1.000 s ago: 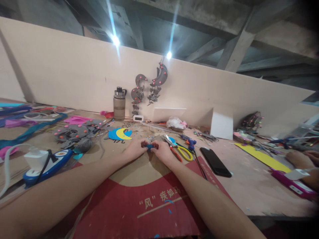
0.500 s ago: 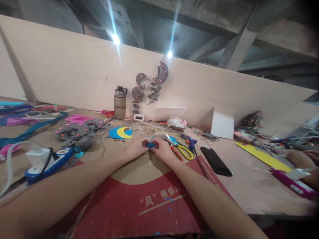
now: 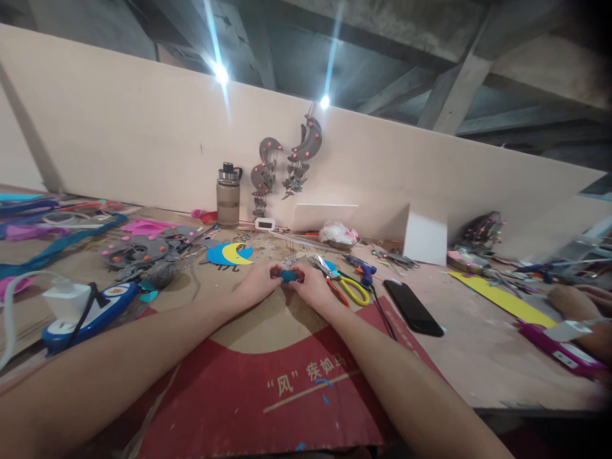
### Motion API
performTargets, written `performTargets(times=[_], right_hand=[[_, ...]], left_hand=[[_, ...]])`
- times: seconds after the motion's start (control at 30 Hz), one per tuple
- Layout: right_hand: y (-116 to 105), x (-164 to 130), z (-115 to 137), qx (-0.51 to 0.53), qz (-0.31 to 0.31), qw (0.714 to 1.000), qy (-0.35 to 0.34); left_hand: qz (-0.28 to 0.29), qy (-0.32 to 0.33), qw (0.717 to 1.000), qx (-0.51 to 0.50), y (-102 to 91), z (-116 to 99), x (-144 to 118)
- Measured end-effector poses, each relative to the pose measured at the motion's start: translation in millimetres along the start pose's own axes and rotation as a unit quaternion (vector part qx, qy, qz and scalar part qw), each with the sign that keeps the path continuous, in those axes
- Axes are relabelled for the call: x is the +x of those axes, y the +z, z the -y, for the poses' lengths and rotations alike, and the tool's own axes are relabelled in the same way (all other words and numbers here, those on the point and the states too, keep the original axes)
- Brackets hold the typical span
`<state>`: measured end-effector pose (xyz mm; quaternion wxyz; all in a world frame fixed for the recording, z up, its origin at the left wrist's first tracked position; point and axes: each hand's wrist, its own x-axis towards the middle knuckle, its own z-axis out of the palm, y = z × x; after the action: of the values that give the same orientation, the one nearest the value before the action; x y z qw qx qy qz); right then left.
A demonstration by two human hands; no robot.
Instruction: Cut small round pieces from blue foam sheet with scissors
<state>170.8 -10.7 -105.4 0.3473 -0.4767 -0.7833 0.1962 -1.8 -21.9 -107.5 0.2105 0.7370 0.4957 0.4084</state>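
Both hands meet at the middle of the table, over a red and brown cardboard sheet point(image 3: 268, 382). The left hand point(image 3: 258, 284) and the right hand point(image 3: 313, 287) pinch a small blue piece point(image 3: 287, 276) between their fingertips. Just right of the right hand lie yellow-handled scissors point(image 3: 347, 287), a blue glue gun point(image 3: 363, 271) and a black phone point(image 3: 414, 308). Far left sits a blue and yellow moon cutout point(image 3: 230, 254), behind it a bottle point(image 3: 228, 196). Another person's hand point(image 3: 568, 303) rests at the right edge.
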Motion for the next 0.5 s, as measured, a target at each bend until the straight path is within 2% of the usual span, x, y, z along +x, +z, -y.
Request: performTargets(times=[0.2,0.5], right_hand=[[-1.7,-0.4,-0.1,-0.014,0.01,1.0,-0.001],[-2.5,-0.4,-1.9,-0.053,0.015,0.998,-0.001]], left_hand=[[-0.001,0.031,1.0,-0.005,1.9,1.5,-0.4],[0.011,0.031,0.999,0.026,1.9,-0.2,-1.0]])
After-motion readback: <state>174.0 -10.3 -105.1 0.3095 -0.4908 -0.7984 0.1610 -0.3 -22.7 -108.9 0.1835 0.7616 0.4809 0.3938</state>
